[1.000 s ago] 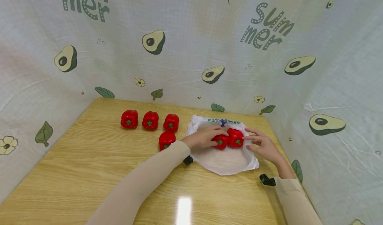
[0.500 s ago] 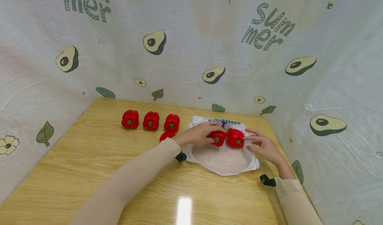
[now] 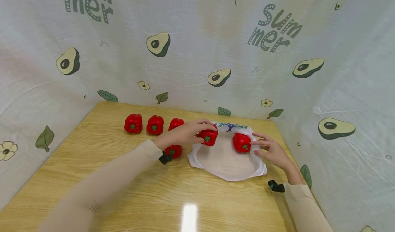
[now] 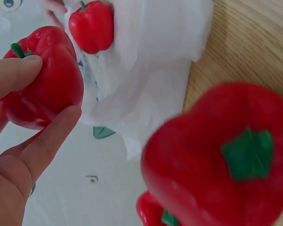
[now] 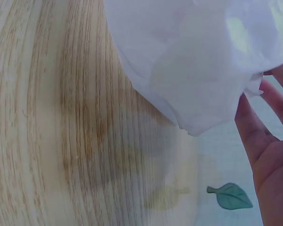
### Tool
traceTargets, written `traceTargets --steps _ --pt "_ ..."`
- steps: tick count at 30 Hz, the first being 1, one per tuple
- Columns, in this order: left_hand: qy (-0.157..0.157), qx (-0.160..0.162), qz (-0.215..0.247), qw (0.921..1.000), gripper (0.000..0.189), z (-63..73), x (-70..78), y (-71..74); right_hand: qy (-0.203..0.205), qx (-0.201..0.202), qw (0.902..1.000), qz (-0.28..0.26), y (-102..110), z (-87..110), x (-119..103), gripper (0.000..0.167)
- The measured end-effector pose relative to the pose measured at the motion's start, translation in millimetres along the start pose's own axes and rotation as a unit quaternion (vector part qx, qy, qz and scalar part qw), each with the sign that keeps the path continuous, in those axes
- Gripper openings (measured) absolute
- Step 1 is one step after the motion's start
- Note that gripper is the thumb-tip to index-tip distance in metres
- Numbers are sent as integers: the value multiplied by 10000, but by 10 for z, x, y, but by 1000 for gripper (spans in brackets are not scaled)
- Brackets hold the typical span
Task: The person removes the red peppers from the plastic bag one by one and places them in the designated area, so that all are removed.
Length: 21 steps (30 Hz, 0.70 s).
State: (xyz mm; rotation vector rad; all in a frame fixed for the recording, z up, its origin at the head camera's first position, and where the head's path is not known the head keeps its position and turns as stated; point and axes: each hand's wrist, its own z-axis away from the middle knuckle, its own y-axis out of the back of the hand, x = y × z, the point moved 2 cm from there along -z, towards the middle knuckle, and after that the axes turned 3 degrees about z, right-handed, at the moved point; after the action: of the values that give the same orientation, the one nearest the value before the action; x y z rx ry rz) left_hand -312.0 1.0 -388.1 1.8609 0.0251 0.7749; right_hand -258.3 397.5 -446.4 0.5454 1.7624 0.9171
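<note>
My left hand [image 3: 186, 132] grips a red bell pepper [image 3: 208, 137] at the left rim of an open white bag [image 3: 226, 165]. Thumb and fingertips press the held pepper [image 4: 56, 89] from both sides in the left wrist view. Another red bell pepper [image 3: 241, 143] sits inside the bag on its right side. My right hand [image 3: 271, 150] holds the bag's right edge, fingers spread beside that pepper. In the right wrist view the white bag [image 5: 193, 70] partly hides the right hand's [image 5: 273, 136] fingertips.
Two red bell peppers [image 3: 155, 125] stand in the back row on the wooden table [image 3: 148, 194]; another pepper [image 3: 176, 121] continues it, partly behind my left hand. A further pepper [image 3: 174, 151] sits below my left wrist. A printed curtain [image 3: 191, 53] surrounds the table's back and sides.
My left hand has lifted one pepper from beside the other in the bag and carried it left to the bag's rim. The right hand has stayed in place.
</note>
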Motion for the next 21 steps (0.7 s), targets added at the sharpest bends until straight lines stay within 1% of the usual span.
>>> traceTargets --steps 4,7,10,15,18,21 --pt "90 63 86 9999 60 187 -33 136 -23 -8 10000 37 3 0 -12 32" --pt "119 152 31 9998 61 337 -61 252 -28 -4 10000 54 2 -1 -33 31" --pt "73 249 -75 9996 62 474 -103 353 -45 -8 10000 50 2 -1 -52 30" --pt "-8 438 -263 9987 62 673 -172 475 -123 24 9999 68 -5 -2 -68 31" --pt "96 516 -186 9984 61 788 -188 541 -138 16 9999 74 -10 -6 -69 32" --pt "313 553 5 9980 61 907 -204 605 -132 20 9999 40 -6 -10 -70 32"
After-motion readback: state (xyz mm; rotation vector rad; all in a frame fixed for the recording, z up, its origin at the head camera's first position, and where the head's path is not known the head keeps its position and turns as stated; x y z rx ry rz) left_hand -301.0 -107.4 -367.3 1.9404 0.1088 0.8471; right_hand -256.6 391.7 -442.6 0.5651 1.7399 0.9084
